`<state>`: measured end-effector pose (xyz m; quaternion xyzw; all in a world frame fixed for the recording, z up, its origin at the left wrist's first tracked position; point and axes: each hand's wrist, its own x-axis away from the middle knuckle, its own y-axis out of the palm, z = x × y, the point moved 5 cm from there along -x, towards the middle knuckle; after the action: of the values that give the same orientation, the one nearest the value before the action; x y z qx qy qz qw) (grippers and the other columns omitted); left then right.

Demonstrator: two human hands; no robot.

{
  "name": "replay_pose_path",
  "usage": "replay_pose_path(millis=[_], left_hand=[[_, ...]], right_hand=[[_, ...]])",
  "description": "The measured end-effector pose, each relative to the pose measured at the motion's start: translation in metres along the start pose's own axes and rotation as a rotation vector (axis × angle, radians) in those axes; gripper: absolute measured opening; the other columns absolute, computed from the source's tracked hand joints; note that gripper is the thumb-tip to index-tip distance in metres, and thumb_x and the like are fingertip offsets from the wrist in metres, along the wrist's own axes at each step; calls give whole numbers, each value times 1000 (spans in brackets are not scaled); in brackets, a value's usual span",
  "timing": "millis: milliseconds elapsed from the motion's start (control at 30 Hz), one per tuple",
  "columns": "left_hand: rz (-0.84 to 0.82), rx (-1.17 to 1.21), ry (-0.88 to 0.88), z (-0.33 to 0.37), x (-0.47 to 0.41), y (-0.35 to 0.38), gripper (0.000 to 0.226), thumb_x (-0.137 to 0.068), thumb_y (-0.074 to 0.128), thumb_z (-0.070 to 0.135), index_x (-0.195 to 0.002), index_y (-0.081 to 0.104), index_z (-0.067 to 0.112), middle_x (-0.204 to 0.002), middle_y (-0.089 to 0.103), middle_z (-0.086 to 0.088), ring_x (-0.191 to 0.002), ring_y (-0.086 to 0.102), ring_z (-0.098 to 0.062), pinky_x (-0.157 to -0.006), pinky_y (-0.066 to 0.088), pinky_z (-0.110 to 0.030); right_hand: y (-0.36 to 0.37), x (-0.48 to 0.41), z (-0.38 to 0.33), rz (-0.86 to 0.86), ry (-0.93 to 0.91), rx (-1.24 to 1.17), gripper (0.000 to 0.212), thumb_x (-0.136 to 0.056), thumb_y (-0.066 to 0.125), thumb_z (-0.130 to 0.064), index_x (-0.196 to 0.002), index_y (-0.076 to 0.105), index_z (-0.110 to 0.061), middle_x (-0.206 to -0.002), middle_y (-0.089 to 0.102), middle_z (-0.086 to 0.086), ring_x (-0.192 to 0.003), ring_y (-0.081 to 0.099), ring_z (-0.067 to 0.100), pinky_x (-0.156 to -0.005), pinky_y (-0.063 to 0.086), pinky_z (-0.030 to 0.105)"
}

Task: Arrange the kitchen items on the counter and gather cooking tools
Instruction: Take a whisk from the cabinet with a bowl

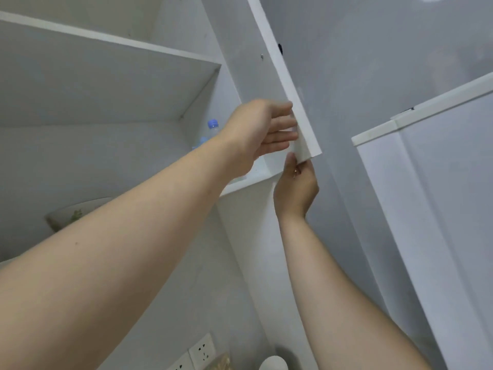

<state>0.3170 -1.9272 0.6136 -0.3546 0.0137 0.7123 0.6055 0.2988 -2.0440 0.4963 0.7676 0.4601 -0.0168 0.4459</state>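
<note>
I look up at an open white wall cupboard point(112, 84). Its door point(288, 84) is swung out edge-on in the middle of the view. My left hand point(262, 134) lies against the door's inner face, fingers curled round its edge. My right hand point(296, 188) pinches the door's bottom corner from below. Inside the cupboard, a clear plastic bottle with a blue cap point(212, 129) stands on the lower shelf, half hidden behind my left wrist. A glass bowl with something green in it point(69, 214) shows past my left forearm.
A white fridge point(440, 182) fills the right side, its top edge near the door. Grey wall runs behind. Wall sockets point(201, 351), a tan packet point(221, 363) and a white round object point(273, 364) sit at the bottom edge.
</note>
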Motion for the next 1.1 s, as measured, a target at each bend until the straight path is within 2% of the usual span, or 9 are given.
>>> replay_pose_path(millis=[133,267,367,500,600,767,967,1033,1100], left_hand=[[41,-187,160,-1,-16,-1,12,-96,59,24,-98,66,14,-105,75,-7,-98,73,-19,-95,55,-35],[118,-707,299,-19,-20,-22,11,-92,51,27,-83,56,22,-77,60,0,-68,53,-18,-72,43,-30],[211,-1031,333,-33,-18,-39,30,-96,44,22,-95,73,20,-85,74,1,-80,65,-21,-83,54,-36],[194,-1138,293,-54,-18,-51,34,-94,39,24,-104,72,23,-93,73,-2,-93,63,-25,-88,51,-49],[172,-1170,278,-62,-18,-57,37,-95,42,15,-118,70,26,-108,71,-5,-101,62,-26,-87,53,-42],[170,-1237,259,-72,-16,-69,44,-98,43,14,-134,60,32,-108,59,-7,-94,56,-26,-80,52,-33],[217,-1335,256,-78,-9,-78,45,-96,44,15,-134,59,31,-122,64,-11,-104,60,-35,-80,54,-40],[306,-1325,271,-72,-3,-90,45,-92,42,16,-129,63,28,-120,65,-12,-103,62,-36,-82,54,-41],[488,-1182,303,-56,7,-108,47,-85,38,22,-119,70,24,-112,71,-8,-101,66,-31,-86,55,-39]], right_hand=[[-5,-22,10,127,62,-57,36,-103,47,-37,-91,65,-8,-72,60,-14,-70,53,6,-68,38,18],[-3,-39,17,193,71,-50,37,-106,41,-30,-105,66,-2,-99,71,5,-90,62,22,-72,39,22],[3,-49,29,195,101,-11,37,-107,35,-25,-112,62,0,-110,70,14,-100,62,32,-76,39,26],[15,-52,43,114,155,-35,39,-105,31,-16,-138,49,-8,-127,65,8,-110,61,26,-90,46,29],[24,-56,51,44,195,-77,49,-101,30,-10,-149,36,-9,-129,63,6,-108,60,24,-88,44,24],[30,-62,65,0,253,-129,50,-98,33,-8,-148,36,-5,-108,62,-1,-93,54,19,-87,44,29],[30,-45,59,70,254,-100,53,-96,30,-4,-146,43,-13,-129,64,-1,-102,59,18,-81,43,19],[37,-22,50,92,267,-214,51,-97,31,-1,-146,45,-10,-140,58,3,-117,58,12,-82,38,7],[47,4,36,80,214,-319,45,-95,38,0,-134,56,-12,-129,66,4,-116,62,9,-84,41,4]])
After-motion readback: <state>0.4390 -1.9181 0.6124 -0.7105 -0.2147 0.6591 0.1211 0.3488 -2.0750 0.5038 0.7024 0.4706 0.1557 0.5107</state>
